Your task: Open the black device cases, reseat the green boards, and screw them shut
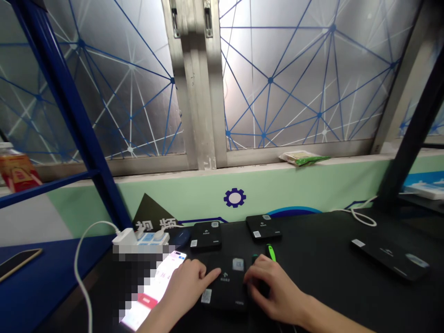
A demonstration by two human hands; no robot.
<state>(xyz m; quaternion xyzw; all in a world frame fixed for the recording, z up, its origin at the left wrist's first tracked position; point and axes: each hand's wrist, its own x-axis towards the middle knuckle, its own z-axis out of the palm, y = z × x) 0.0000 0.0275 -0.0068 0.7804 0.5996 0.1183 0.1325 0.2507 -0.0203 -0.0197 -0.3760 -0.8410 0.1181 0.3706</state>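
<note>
A flat black box [227, 289] with white labels lies on the black table between my hands. My left hand [189, 280] is at its left side, thumb stretched over the top and the other fingers curled. My right hand [274, 286] is closed at the box's right edge, fingertips at that side. Whatever sits inside its fingers is hidden; a dark green end [255, 257] shows just behind them. Past the right knuckles lies a bright green handle-like item [271, 252]. A lit phone [156, 291], partly blurred out, lies beneath and beside my left forearm.
Similar black boxes stand at the back, one on the left [206, 236] and one on the right [263, 227]. A larger black device [390, 259] lies at the right. The power strip [152, 240] has a white cable [77, 263]. A blue post [65, 92] rises at left.
</note>
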